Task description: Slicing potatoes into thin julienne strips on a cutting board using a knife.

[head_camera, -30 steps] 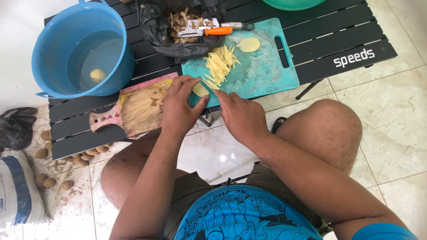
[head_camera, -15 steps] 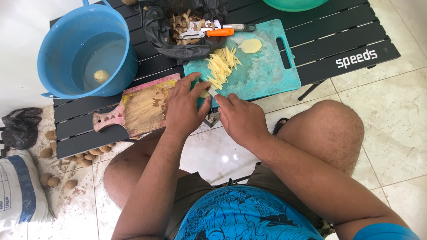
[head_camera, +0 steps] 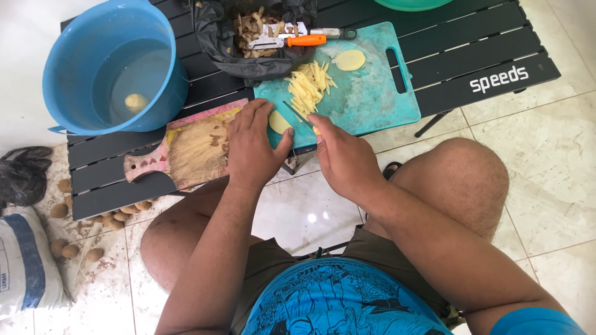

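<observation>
My left hand (head_camera: 251, 149) presses a peeled potato piece (head_camera: 279, 122) down on the near corner of a teal cutting board (head_camera: 372, 102). My right hand (head_camera: 344, 158) grips a knife (head_camera: 297, 113) whose blade lies beside that piece, pointing toward a pile of cut potato sticks (head_camera: 309, 85). A round potato slice (head_camera: 350, 60) lies farther back on the board.
A worn wooden board (head_camera: 186, 149) lies left of my left hand on the black slatted table (head_camera: 472, 49). A blue bucket (head_camera: 112, 68) holds water and one potato. A black bag (head_camera: 248, 37) holds peelings, a peeler on top. Loose potatoes (head_camera: 93, 214) and a sack (head_camera: 25, 267) are on the floor.
My right hand shifted slightly right and the knife blade came up off the potato piece, which shows more between my hands now. The left hand stayed on it.
</observation>
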